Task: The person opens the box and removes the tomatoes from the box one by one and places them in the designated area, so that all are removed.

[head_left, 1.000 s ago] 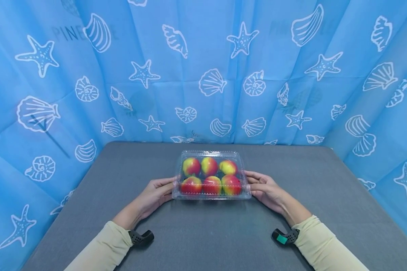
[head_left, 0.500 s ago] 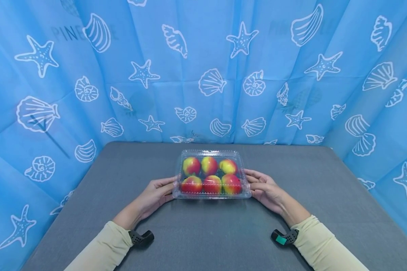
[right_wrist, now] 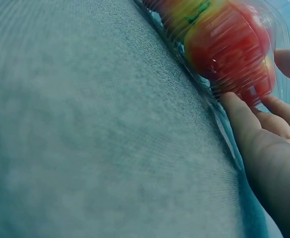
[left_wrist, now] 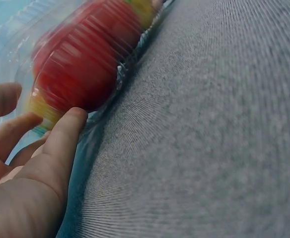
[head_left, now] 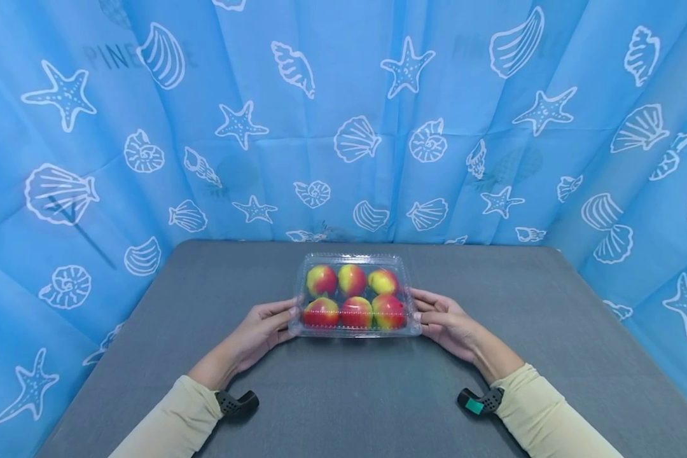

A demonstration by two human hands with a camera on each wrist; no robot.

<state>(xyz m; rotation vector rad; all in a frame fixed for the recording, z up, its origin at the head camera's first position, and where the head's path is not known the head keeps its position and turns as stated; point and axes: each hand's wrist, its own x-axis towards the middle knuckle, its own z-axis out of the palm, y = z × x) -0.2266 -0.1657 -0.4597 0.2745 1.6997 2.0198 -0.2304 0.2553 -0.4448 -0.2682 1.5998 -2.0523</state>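
In the head view, a clear plastic clamshell box (head_left: 355,332) filled with several red-and-yellow fruits (head_left: 357,312) sits at the middle of the far half of the table, its lid down. My left hand (head_left: 263,331) holds its left end, with thumb and fingers at the side wall. At the opposite end, my right hand (head_left: 449,324) grips the box the same way. Both wrist views show fingertips right against the ribbed plastic, close to the cloth, with fruit (left_wrist: 78,67) visible behind the wall. Part of the fingers is hidden by the box in the head view.
A grey cloth-covered table (head_left: 349,394) lies under the box and both forearms. Behind and beside it hangs a blue curtain (head_left: 332,83) printed with white shells and starfish. Black bands (head_left: 237,404) sit on both wrists over pale sleeves.
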